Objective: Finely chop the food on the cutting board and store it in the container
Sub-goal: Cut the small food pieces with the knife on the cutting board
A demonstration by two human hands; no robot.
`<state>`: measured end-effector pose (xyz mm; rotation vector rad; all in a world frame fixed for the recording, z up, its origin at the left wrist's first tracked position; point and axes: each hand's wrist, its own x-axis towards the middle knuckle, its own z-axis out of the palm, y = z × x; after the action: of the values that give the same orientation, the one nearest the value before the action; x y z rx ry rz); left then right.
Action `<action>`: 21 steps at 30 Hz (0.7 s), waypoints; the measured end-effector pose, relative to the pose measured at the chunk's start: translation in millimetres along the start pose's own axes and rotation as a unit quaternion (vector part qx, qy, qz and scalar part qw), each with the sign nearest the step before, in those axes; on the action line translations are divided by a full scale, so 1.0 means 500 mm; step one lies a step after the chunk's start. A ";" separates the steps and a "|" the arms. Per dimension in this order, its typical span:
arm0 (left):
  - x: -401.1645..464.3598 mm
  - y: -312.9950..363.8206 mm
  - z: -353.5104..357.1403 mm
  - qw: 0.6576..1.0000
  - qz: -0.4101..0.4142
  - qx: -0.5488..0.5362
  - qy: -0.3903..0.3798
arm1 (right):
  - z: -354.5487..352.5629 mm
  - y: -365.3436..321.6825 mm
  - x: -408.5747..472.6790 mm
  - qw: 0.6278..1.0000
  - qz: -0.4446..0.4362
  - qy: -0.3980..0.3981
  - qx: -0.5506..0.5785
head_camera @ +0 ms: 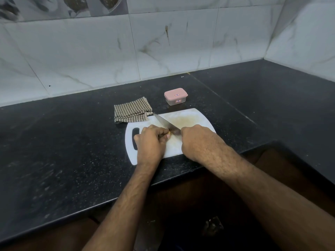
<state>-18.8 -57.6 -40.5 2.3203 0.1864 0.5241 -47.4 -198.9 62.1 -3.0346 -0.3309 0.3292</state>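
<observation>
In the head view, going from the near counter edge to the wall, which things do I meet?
cutting board → checked cloth → pink-lidded container, closest to the wall.

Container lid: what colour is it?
Pink, on the container behind the board; head view shows it best.

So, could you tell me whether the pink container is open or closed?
Closed: the container has its pink lid seated flat on top.
</observation>
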 end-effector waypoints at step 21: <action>0.010 -0.026 0.015 0.995 -0.006 -0.094 0.009 | -0.013 0.013 0.056 0.997 -0.023 -0.079 0.000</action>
<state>-11.1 -51.8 -52.8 2.1298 0.1535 0.5335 -18.2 -199.4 62.1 -3.0024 -0.4107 0.5674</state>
